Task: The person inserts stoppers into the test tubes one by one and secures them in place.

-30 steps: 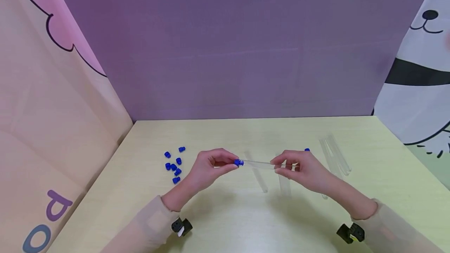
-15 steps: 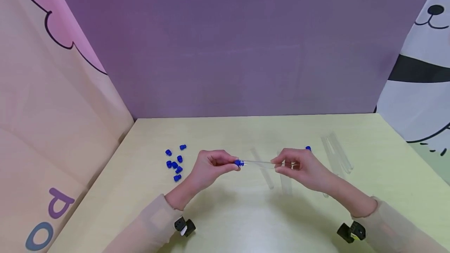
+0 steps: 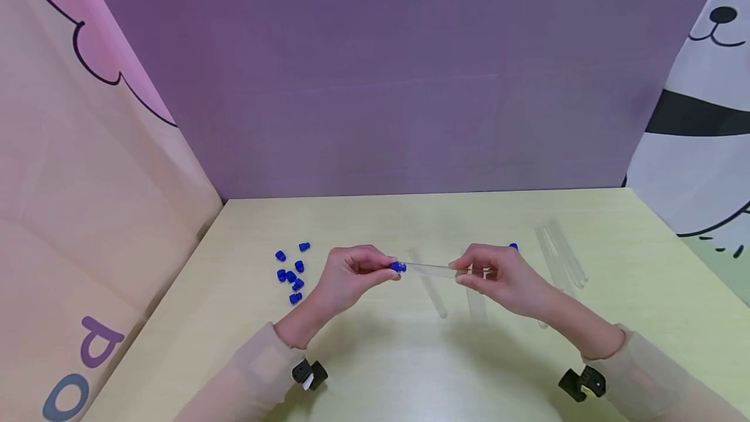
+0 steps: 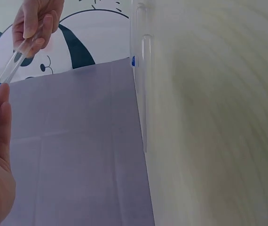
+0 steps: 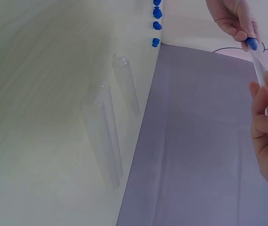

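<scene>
My left hand [image 3: 351, 275] pinches a small blue stopper [image 3: 398, 267] between thumb and fingertips. The stopper sits at the mouth of a clear test tube [image 3: 430, 270], which lies nearly level above the table. Farther along the tube, my right hand [image 3: 504, 279] grips it between thumb and fingers. In the right wrist view the blue stopper [image 5: 252, 44] meets the tube's end, its narrower part inside the glass. The left wrist view shows the tube [image 4: 12, 66] slanting between both hands, with most of the stopper hidden by the left fingers.
Several blue stoppers [image 3: 291, 276] lie loose at the left of the table. Clear tubes [image 3: 565, 256] lie at the right, and others [image 3: 430, 292] lie beneath the hands. Behind the right hand shows another blue piece [image 3: 513, 246]. A purple backdrop [image 3: 375, 83] stands along the rear edge.
Both hands keep their hold on the stopper and tube and have risen slightly in the head view. The head view itself has shifted a little. The loose stoppers and tubes stay in place.
</scene>
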`<action>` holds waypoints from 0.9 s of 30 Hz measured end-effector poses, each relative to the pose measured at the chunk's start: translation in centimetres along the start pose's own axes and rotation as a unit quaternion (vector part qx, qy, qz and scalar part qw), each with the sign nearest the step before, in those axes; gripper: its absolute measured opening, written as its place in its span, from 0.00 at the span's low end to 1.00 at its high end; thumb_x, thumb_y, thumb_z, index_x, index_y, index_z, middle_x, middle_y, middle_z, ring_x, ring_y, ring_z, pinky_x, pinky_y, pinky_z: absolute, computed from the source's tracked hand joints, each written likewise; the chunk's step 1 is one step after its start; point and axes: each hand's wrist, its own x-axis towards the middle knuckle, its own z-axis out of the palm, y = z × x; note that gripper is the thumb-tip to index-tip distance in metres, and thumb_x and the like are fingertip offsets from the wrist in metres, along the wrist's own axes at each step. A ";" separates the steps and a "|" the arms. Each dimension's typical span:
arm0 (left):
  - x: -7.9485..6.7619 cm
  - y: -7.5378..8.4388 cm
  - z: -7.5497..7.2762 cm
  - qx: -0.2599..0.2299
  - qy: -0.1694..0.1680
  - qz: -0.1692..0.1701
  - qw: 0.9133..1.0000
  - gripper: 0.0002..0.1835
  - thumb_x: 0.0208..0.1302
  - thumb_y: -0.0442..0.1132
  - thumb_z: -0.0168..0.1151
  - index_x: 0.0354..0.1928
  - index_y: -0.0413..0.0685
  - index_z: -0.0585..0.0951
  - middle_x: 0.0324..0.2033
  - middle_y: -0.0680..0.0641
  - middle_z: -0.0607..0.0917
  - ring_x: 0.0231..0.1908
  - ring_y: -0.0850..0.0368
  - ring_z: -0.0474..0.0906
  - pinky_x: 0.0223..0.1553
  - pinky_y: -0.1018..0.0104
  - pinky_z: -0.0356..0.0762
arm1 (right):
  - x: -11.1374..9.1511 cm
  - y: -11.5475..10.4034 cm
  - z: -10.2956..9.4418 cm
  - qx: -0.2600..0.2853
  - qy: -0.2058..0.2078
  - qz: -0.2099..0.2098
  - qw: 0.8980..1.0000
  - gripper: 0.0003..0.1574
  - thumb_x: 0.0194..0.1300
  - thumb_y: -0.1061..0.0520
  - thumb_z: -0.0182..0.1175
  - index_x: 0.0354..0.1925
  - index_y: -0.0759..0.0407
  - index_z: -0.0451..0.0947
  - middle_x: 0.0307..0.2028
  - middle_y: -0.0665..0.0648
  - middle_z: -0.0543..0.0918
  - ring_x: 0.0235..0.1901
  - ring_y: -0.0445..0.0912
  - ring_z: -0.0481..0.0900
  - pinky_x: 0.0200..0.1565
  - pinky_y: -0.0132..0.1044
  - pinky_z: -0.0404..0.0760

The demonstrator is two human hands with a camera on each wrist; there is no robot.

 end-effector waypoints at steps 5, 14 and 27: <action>0.0 0.0 0.0 0.061 -0.007 -0.018 0.998 0.11 0.55 0.27 0.70 0.42 0.36 0.86 0.33 0.44 0.87 0.33 0.55 0.84 0.38 0.65 0.83 | -0.3 0.2 0.0 -0.041 -0.006 0.020 0.999 0.11 0.59 0.68 0.67 0.40 0.56 0.82 0.28 0.41 0.82 0.26 0.38 0.75 0.19 0.29 0.70; 0.0 -0.8 -0.2 0.100 -0.043 -0.036 0.993 0.11 0.57 0.27 0.69 0.43 0.38 0.85 0.37 0.46 0.85 0.36 0.55 0.82 0.39 0.64 0.83 | -0.2 0.2 0.2 -0.070 -0.019 0.028 0.997 0.09 0.57 0.62 0.71 0.37 0.52 0.84 0.30 0.41 0.82 0.28 0.38 0.76 0.21 0.30 0.73; -0.5 -1.3 -0.2 0.121 -0.070 -0.034 0.990 0.12 0.55 0.28 0.71 0.43 0.37 0.86 0.33 0.49 0.85 0.32 0.59 0.82 0.37 0.65 0.83 | -0.8 0.8 1.1 -0.131 -0.033 -0.009 0.991 0.08 0.52 0.60 0.74 0.33 0.52 0.87 0.27 0.37 0.77 0.21 0.33 0.67 0.22 0.25 0.66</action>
